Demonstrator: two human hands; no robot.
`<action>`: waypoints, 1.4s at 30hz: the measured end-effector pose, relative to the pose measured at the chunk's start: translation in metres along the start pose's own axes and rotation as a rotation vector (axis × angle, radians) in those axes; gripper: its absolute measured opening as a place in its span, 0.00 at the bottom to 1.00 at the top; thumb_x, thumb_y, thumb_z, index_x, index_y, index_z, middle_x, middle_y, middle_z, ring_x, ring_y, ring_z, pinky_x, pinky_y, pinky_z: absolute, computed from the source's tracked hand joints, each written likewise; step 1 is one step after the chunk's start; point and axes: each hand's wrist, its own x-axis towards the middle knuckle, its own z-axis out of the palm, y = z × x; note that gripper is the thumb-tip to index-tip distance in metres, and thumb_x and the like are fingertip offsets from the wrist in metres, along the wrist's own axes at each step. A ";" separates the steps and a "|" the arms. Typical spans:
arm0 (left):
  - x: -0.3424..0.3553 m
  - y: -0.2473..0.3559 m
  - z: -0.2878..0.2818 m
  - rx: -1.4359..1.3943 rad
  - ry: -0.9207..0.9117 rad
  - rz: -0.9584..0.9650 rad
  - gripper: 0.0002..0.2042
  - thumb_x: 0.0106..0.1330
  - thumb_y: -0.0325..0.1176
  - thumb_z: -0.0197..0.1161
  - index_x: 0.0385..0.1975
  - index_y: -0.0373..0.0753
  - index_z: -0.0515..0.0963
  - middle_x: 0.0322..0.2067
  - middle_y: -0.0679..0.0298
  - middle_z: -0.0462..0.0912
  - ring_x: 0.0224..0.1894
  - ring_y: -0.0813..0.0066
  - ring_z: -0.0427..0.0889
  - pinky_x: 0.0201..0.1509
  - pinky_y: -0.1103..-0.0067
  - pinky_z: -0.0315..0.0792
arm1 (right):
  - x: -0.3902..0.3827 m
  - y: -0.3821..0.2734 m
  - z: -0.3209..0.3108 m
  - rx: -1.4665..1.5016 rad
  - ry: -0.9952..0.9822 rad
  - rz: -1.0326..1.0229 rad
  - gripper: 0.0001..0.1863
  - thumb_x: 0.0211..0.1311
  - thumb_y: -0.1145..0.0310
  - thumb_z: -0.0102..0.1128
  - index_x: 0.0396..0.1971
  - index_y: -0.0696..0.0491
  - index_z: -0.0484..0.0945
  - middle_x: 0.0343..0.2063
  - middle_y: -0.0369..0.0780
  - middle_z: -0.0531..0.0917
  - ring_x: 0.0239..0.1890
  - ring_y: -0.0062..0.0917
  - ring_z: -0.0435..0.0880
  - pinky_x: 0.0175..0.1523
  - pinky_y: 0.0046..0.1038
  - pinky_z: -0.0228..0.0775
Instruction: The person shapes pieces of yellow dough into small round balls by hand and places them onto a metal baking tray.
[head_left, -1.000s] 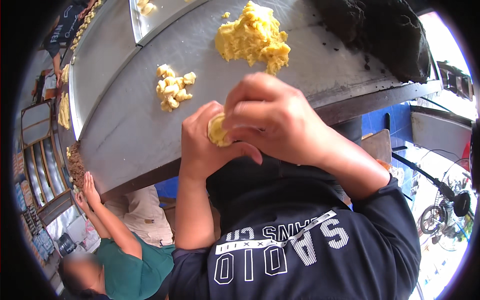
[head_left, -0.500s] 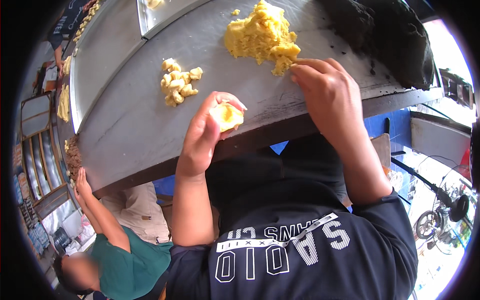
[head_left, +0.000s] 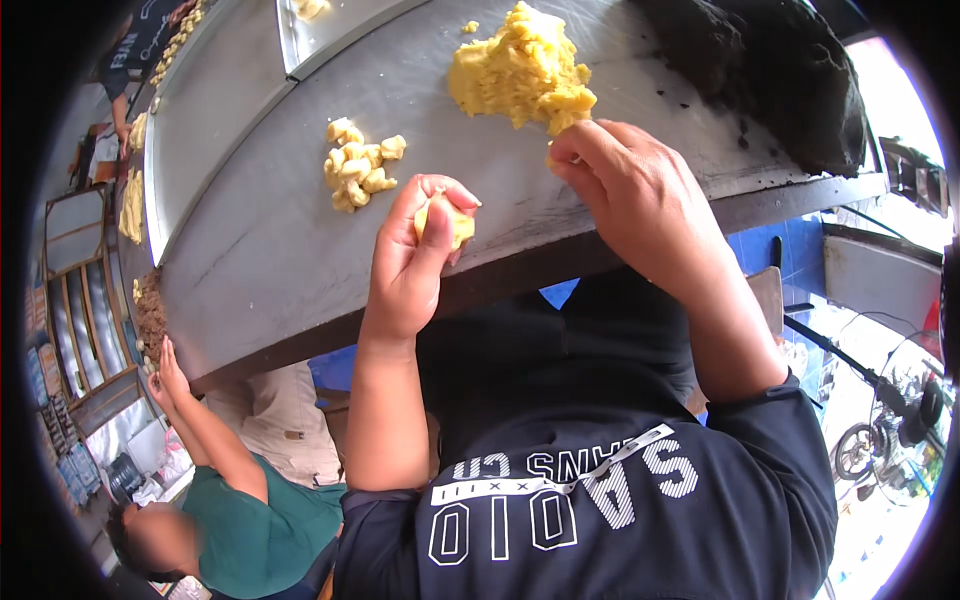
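My left hand (head_left: 405, 270) is curled around a small cup of pale yellow dough (head_left: 462, 228), with the thumb pressed into its middle. It is just above the table's near edge. My right hand (head_left: 640, 195) has its thumb and fingers pinched together at the near side of a big, rough yellow dough-like mound (head_left: 520, 75). A bit of the same yellow stuff shows at the fingertips, which are partly hidden by the hand. Left of the mound, a small heap of pale dough pieces (head_left: 355, 170) lies on the grey table (head_left: 270, 260).
A large black lump (head_left: 790, 80) occupies the table's far right. Metal trays (head_left: 220, 110) stand at the left and back. A co-worker in a green shirt (head_left: 260, 520) sits at the lower left, hands by a brown crumbly pile (head_left: 150, 310). Another person's hand (head_left: 122, 135) shows farther left.
My right hand has drawn left and slightly nearer, its fingers closing into a tighter pinch on the yellow stuff. My left thumb has moved onto the dough cup, which is now more folded.
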 end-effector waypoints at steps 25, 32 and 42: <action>0.009 0.007 0.013 0.651 -0.155 0.326 0.30 0.34 0.36 0.99 0.32 0.38 0.81 0.27 0.63 0.85 0.29 0.62 0.84 0.36 0.69 0.79 | -0.008 -0.034 0.002 0.449 -0.191 -0.036 0.06 0.62 0.77 0.77 0.38 0.54 0.90 0.33 0.43 0.89 0.39 0.41 0.91 0.45 0.38 0.84; -0.001 0.004 0.018 0.768 -0.136 0.347 0.24 0.47 0.35 0.94 0.30 0.39 0.79 0.27 0.59 0.84 0.30 0.54 0.87 0.35 0.64 0.80 | 0.002 -0.034 0.027 0.517 -0.092 0.064 0.24 0.47 0.76 0.86 0.44 0.55 0.83 0.43 0.41 0.88 0.46 0.38 0.91 0.52 0.41 0.85; 0.006 -0.004 -0.001 0.524 -0.127 0.302 0.20 0.58 0.39 0.91 0.25 0.38 0.81 0.23 0.67 0.77 0.27 0.73 0.76 0.33 0.75 0.70 | 0.040 0.015 -0.003 -0.024 0.126 -0.129 0.14 0.59 0.76 0.76 0.46 0.55 0.91 0.42 0.44 0.90 0.50 0.45 0.90 0.56 0.43 0.84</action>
